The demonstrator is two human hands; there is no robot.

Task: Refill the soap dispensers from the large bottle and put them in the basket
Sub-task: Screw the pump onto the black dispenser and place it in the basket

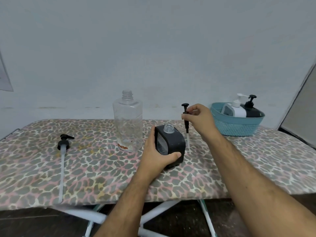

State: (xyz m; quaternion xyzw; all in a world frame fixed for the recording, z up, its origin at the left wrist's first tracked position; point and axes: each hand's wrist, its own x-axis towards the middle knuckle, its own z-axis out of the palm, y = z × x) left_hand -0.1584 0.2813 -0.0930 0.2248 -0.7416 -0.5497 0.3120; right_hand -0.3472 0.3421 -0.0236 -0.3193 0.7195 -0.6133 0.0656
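Observation:
A black, boxy soap dispenser [174, 142] with a clear open neck stands on the table's middle; my left hand [158, 152] grips its near-left side. My right hand [199, 118] pinches a black pump head [185, 115] with a white tube, upright just right of the dispenser and apart from its neck. The large clear bottle [127, 122] stands uncapped to the left, looking nearly empty. The blue woven basket [237, 125] at the back right holds a white dispenser [236, 108] and a black dispenser [251, 108].
A large black pump with a long white tube [63, 151] lies on the left of the leopard-print table cover [239, 168]. A wall rises close behind the table. White table legs show below the front edge.

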